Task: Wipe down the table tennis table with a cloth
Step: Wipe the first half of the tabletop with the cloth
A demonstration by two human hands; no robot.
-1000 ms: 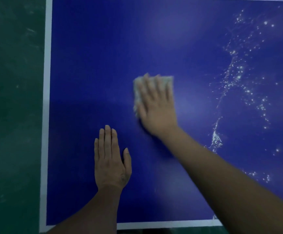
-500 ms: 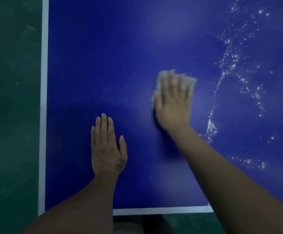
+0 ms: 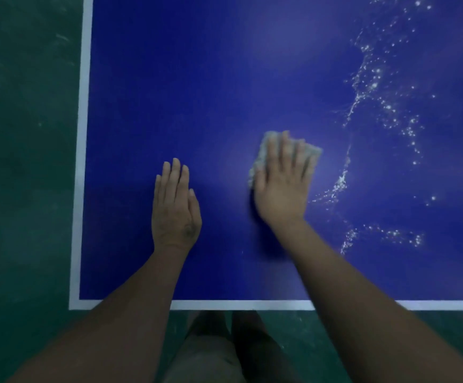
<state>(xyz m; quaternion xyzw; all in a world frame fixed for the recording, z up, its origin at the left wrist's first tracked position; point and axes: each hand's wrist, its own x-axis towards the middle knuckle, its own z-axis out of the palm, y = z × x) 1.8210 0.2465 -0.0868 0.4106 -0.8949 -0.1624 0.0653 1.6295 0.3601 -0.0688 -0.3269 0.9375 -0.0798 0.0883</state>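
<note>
The step in hand looks like the wiping itself, on the near left corner of the blue table tennis counter (image 3: pixel 197 78) with its white painted border line. The right hand (image 3: pixel 281 189) lies flat, fingers spread and extended, palm pressing a small pale grey crumpled cloth (image 3: pixel 260 153) onto the blue surface; the cloth shows past the fingertips and along the thumb side, so it is pinned under the palm rather than bunched in a fist. The left hand (image 3: pixel 175 208) lies open and flat on the counter, fingers together, holding nothing, apart from the cloth, seemingly as a brace while the person leans in.

To the right of the cloth, a trail of white water droplets and streaks (image 3: pixel 374 106) runs from the far side of the view down toward the near edge; the closest streak lies just beside the right hand. The blue area to the left of the cloth shows no droplets and reads as already dealt with, though faint dampness cannot be judged in this dim light.

The next move likely calls for sliding the cloth rightward through the wet trail, keeping the palm flat with even pressure so the cloth does not roll up, and overlapping passes toward the near edge.
</note>
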